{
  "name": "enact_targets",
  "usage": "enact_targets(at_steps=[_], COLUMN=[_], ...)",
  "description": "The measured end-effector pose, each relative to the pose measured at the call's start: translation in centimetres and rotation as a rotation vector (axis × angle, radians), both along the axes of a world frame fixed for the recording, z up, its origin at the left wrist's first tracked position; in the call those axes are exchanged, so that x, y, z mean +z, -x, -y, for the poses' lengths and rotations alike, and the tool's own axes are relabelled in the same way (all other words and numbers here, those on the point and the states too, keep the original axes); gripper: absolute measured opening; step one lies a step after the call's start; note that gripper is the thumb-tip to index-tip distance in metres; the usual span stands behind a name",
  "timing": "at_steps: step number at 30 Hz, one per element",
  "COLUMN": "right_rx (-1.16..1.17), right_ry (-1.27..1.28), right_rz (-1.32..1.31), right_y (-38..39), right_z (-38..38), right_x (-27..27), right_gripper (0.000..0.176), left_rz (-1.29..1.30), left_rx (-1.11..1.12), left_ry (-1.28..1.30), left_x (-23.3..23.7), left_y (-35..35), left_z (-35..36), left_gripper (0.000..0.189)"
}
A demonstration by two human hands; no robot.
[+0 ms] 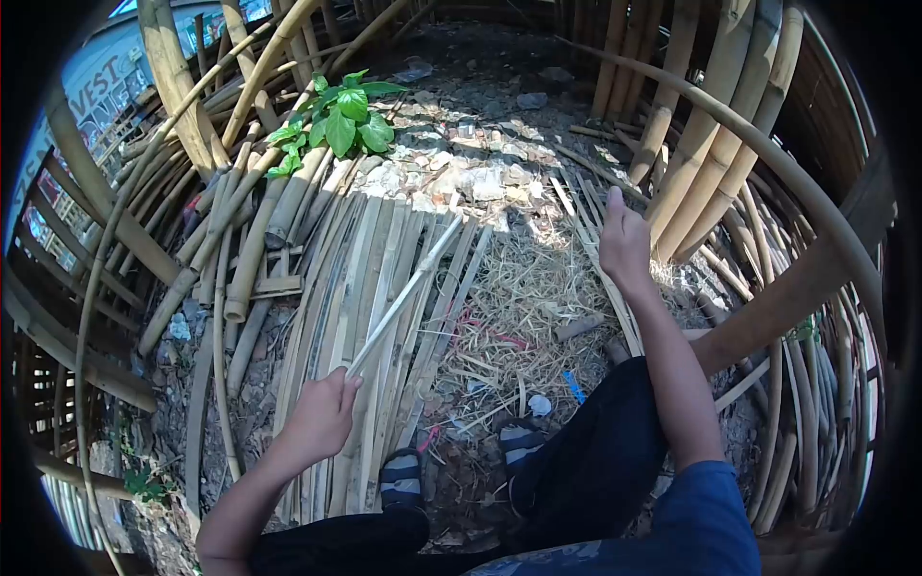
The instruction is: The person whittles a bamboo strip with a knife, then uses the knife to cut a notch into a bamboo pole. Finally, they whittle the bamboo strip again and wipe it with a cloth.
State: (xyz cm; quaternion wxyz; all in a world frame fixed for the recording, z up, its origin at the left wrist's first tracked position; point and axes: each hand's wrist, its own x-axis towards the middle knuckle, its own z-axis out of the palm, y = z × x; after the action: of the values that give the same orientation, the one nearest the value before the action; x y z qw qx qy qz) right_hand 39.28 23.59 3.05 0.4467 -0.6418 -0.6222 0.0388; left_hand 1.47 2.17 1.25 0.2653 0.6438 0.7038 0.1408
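A pale bamboo strip (405,296) slants up and away from my left hand (327,418), whose fingers are wrapped round its near end. Below the strip, many long split bamboo slats (360,288) lie side by side on the ground. My right hand (626,245) is raised at the right, above the edge of the shavings (519,307), with its fingers curled. What it holds, if anything, cannot be made out. The two hands are well apart, and the strip's far end does not touch my right hand.
Bamboo poles (178,96) and a leafy green plant (344,120) stand at the upper left. More upright poles (715,134) and a curved pole (768,149) are at the right. My sandalled feet (403,478) are below, near a blue scrap (574,386).
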Motion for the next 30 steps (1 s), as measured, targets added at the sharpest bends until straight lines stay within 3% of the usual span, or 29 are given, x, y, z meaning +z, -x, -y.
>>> enact_targets(at_steps=[4,6,10,15,20,22,24,26,28,30], right_rx=[0.540,0.637,0.559,0.464,0.482,0.376,-0.081,-0.235,-0.211,0.002], right_ry=[-0.192,-0.218,-0.224,-0.636,-0.708,-0.639,-0.095,0.016,0.038,0.109], right_rz=[0.273,0.322,0.384,0.634,0.693,0.711,0.345,0.368,0.171,0.218], right_y=[7.6,10.3,12.2,11.1,9.2,7.9,4.8,-0.3,0.4,3.1], right_z=[5.2,6.6,6.0,2.8,1.0,0.2,-2.3,-3.9,-1.6,1.3], right_x=[-1.2,-2.5,-4.0,-3.7,-3.3,-3.1,-1.0,-0.6,-1.6,-0.3], right_gripper=[0.048,0.046,0.047,0.039,0.034,0.041,0.057,0.068,0.069,0.065], left_rz=[0.020,0.016,-0.010,0.019,0.057,0.056,0.053,0.038,0.040,0.019], left_rx=[-0.042,-0.047,-0.067,-0.084,-0.104,-0.072,-0.038,-0.080,-0.061,-0.043], left_ry=[-0.047,-0.056,-0.086,-0.124,-0.120,-0.100,-0.081,-0.040,-0.062,-0.056], left_x=[0.9,1.2,1.9,1.8,1.8,2.2,1.8,0.1,-0.7,-0.7], left_y=[-1.2,-1.5,-2.0,-1.5,-1.2,-0.8,-0.1,0.9,1.2,1.0], left_z=[0.2,0.3,0.7,1.3,1.8,2.2,2.8,3.5,3.0,3.1], left_gripper=[0.035,0.035,0.034,0.032,0.033,0.033,0.034,0.033,0.034,0.035])
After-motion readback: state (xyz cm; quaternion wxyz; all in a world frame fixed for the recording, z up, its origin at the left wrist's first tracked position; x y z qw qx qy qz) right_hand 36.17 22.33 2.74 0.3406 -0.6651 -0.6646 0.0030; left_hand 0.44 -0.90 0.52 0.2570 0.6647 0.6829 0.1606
